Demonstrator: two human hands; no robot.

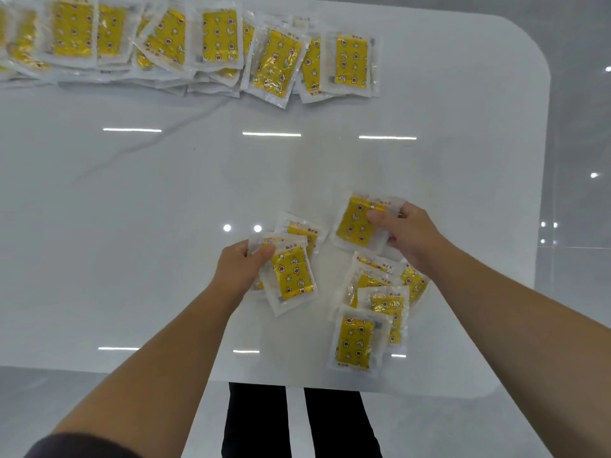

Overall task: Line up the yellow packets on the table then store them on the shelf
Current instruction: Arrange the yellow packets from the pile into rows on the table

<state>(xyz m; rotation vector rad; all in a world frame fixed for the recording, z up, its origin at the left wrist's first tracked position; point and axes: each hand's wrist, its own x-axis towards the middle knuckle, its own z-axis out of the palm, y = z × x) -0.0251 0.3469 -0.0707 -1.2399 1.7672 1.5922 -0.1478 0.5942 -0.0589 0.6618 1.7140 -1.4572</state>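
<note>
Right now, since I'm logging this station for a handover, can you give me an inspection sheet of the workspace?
Surface: glossy white table with a rounded corner and ceiling lights reflected in it.
Job's things: overlapping row of yellow packets along the far edge; loose pile near the front edge; no shelf in view.
Clutter: nothing seen.
Hands: left hand grips a few packets by their top corner; right hand pinches one packet.
Cables: nothing seen.
Surroundings: pale grey floor; the person's dark trousers below the table's near edge.
</note>
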